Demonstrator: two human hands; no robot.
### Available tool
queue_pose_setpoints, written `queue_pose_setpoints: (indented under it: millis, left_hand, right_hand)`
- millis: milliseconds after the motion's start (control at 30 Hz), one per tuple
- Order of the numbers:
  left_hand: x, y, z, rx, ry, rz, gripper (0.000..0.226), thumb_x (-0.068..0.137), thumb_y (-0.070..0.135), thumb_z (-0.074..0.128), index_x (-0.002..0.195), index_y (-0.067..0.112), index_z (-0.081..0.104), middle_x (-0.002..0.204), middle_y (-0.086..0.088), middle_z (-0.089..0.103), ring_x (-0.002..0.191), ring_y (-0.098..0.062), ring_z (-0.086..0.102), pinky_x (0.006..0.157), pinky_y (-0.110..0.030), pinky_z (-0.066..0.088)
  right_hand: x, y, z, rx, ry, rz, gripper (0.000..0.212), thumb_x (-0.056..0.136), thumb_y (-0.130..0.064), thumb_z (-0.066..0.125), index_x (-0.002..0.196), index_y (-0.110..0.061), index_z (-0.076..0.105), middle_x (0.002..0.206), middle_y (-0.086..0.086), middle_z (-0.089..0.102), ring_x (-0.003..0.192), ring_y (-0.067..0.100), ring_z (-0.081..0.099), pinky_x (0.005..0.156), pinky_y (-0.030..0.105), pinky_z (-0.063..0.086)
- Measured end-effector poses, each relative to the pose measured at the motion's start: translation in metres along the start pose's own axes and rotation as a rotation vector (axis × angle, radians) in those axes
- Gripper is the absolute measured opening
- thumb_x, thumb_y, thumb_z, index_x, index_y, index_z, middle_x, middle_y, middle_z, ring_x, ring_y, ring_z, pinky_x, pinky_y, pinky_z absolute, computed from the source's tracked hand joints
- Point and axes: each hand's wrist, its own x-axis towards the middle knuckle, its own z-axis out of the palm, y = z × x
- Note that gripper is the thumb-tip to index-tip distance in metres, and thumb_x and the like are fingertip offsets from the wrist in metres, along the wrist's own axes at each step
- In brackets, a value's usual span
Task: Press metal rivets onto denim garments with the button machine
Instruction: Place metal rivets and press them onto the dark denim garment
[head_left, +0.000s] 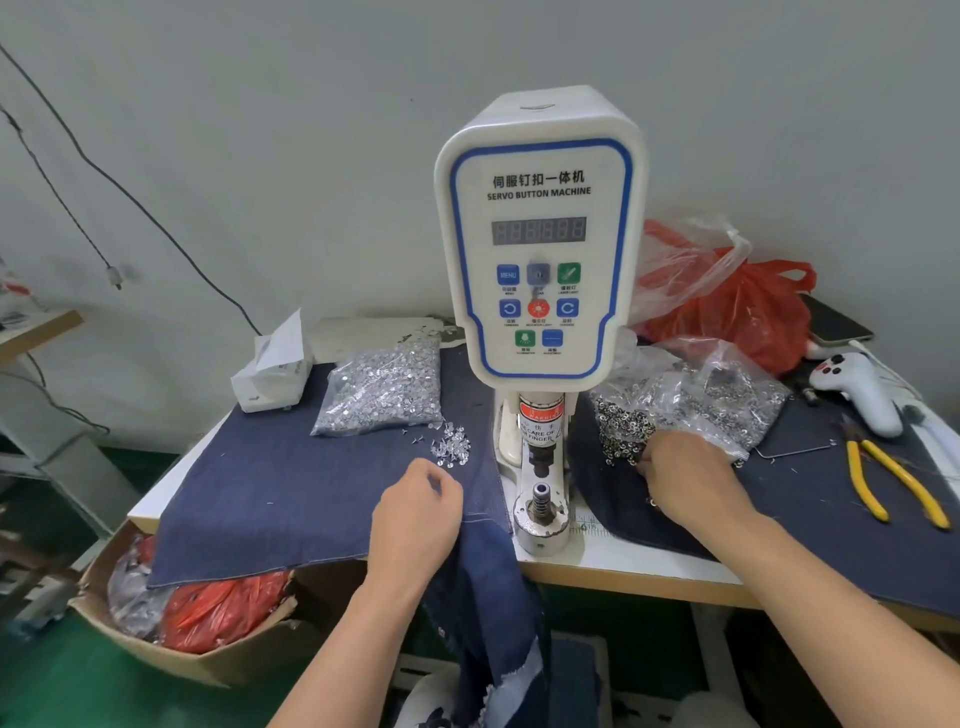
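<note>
A: OK, hands?
B: left hand (415, 514) rests on denim (291, 493) left of the button machine (540, 234), fingers loosely curled; can't tell if it holds anything; right hand (685, 478) knuckles-up, fingertips in the rivet bag (691, 405); grip hidden.

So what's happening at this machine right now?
A person sits at a servo button machine on a table covered with denim. The right hand reaches into an open bag of ring-shaped rivet parts. The left hand, fingers curled, rests on the denim near loose tack pieces. Nothing sits on the lower die yet.
</note>
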Motion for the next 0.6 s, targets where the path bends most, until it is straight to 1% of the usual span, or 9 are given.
queue_pose_setpoints:
  millis: [33,100,167,200,267,300,333,467,600]
  left_hand:
    - [0.004,0.0,0.0,0.03,0.009,-0.003,0.005,0.1,0.03,0.053,0.1,0.025,0.055,0.092,0.001,0.069,0.092,-0.027,0.062,0.081,-0.04,0.049]
    - [0.012,0.003,0.001,0.114,0.02,0.007,0.008,0.099,0.033,0.055,0.105,0.027,0.055,0.098,-0.001,0.069,0.093,-0.029,0.061,0.082,-0.041,0.05]
    - [0.02,0.007,0.002,0.203,0.039,0.011,0.012,0.1,0.035,0.054,0.108,0.027,0.058,0.105,-0.002,0.069,0.093,-0.028,0.059,0.078,-0.039,0.047]
    - [0.024,0.008,0.004,0.244,0.04,0.013,0.017,0.101,0.035,0.054,0.114,0.026,0.06,0.11,-0.003,0.069,0.096,-0.03,0.06,0.077,-0.037,0.044]
    - [0.03,0.009,0.007,0.291,0.033,0.007,0.025,0.101,0.034,0.054,0.123,0.025,0.062,0.117,-0.006,0.069,0.106,-0.034,0.062,0.078,-0.037,0.041]
    - [0.033,0.009,0.008,0.305,0.028,-0.002,0.026,0.101,0.033,0.053,0.124,0.026,0.063,0.119,-0.007,0.07,0.108,-0.035,0.062,0.079,-0.037,0.042]
    - [0.035,0.009,0.009,0.317,0.023,-0.011,0.025,0.101,0.033,0.053,0.123,0.026,0.065,0.119,-0.007,0.07,0.109,-0.036,0.063,0.08,-0.038,0.042]
    - [0.036,0.01,0.012,0.355,0.032,-0.028,0.024,0.1,0.03,0.053,0.117,0.026,0.07,0.117,-0.008,0.071,0.109,-0.037,0.064,0.079,-0.037,0.043]
    - [0.034,0.011,0.015,0.354,0.084,-0.036,0.024,0.1,0.026,0.053,0.114,0.029,0.072,0.115,-0.008,0.072,0.106,-0.037,0.064,0.077,-0.037,0.043]
  right_hand:
    - [-0.001,-0.001,-0.004,0.031,-0.006,0.018,0.021,0.099,-0.022,0.059,0.088,-0.011,0.072,0.094,0.008,0.071,0.093,0.031,0.067,0.074,0.036,0.047]
    - [-0.004,-0.003,-0.013,0.173,0.018,0.059,0.024,0.097,-0.021,0.061,0.083,-0.007,0.075,0.082,0.01,0.073,0.082,0.03,0.069,0.07,0.036,0.049]
    - [-0.009,-0.01,-0.023,0.473,0.035,0.127,0.021,0.096,-0.02,0.067,0.082,-0.007,0.076,0.072,0.008,0.073,0.069,0.024,0.068,0.065,0.034,0.052]
    - [-0.014,-0.016,-0.027,0.715,-0.002,0.188,0.016,0.095,-0.017,0.07,0.084,-0.007,0.076,0.071,0.006,0.073,0.065,0.02,0.068,0.063,0.033,0.054]
    - [-0.026,-0.03,-0.033,1.196,-0.185,0.286,0.008,0.094,-0.006,0.071,0.087,-0.002,0.074,0.072,0.008,0.073,0.062,0.015,0.069,0.061,0.026,0.059]
    - [-0.032,-0.036,-0.034,1.354,-0.275,0.299,0.007,0.093,-0.001,0.071,0.087,0.002,0.073,0.073,0.012,0.073,0.062,0.015,0.07,0.06,0.024,0.06]
    - [-0.037,-0.041,-0.035,1.451,-0.345,0.302,0.007,0.092,0.002,0.07,0.086,0.006,0.072,0.074,0.015,0.073,0.063,0.016,0.07,0.061,0.023,0.06]
    - [-0.047,-0.051,-0.037,1.624,-0.471,0.32,0.009,0.094,0.002,0.067,0.09,0.008,0.072,0.075,0.016,0.072,0.063,0.016,0.069,0.06,0.023,0.06]
    - [-0.052,-0.06,-0.034,1.625,-0.521,0.351,0.014,0.098,-0.003,0.065,0.089,0.005,0.071,0.072,0.011,0.07,0.059,0.013,0.065,0.058,0.023,0.06]
